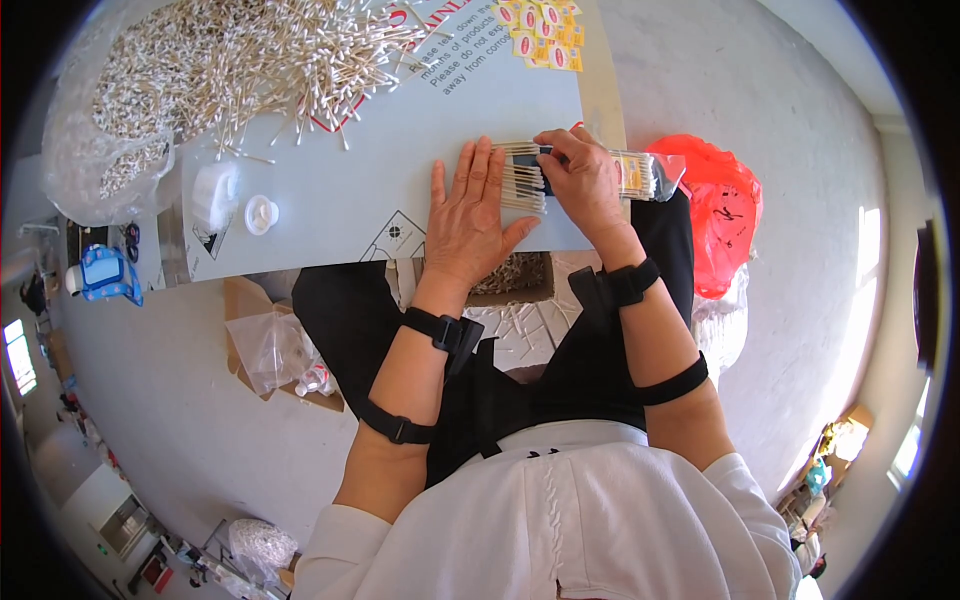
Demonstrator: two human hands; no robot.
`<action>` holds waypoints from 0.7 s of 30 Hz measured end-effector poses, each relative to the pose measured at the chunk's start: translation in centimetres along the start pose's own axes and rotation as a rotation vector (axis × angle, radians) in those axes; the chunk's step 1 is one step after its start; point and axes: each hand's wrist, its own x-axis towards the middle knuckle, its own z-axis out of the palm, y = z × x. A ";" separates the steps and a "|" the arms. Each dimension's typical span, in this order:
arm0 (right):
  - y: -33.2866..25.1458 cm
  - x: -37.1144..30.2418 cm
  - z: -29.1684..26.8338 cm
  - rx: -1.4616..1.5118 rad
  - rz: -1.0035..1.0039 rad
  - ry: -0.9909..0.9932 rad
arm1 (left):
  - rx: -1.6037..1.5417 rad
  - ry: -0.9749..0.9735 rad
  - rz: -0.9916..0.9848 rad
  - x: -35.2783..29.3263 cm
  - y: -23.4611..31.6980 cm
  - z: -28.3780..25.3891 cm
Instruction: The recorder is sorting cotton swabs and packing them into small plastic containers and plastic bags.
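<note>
My left hand point(468, 215) lies flat, fingers together, on a row of cotton swabs point(520, 182) at the near edge of a pale grey board point(330, 170). My right hand point(585, 180) grips the same bundle where it enters a clear plastic sleeve point(650, 175) with a yellow label. The swab tips stick out between the two hands. A large loose heap of cotton swabs point(240, 60) covers the far left of the board.
A small white lid point(261, 213) and a clear plastic piece point(215, 195) lie left of my hands. Yellow-red stickers point(540, 35) sit at the far edge. A red plastic bag point(715, 210) is on the floor at right, cardboard boxes point(285, 355) below the board.
</note>
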 end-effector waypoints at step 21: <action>1.0 4.6 1.4 -0.180 -0.029 -0.016 | -0.025 -0.002 0.002 0.1 0.1 0.1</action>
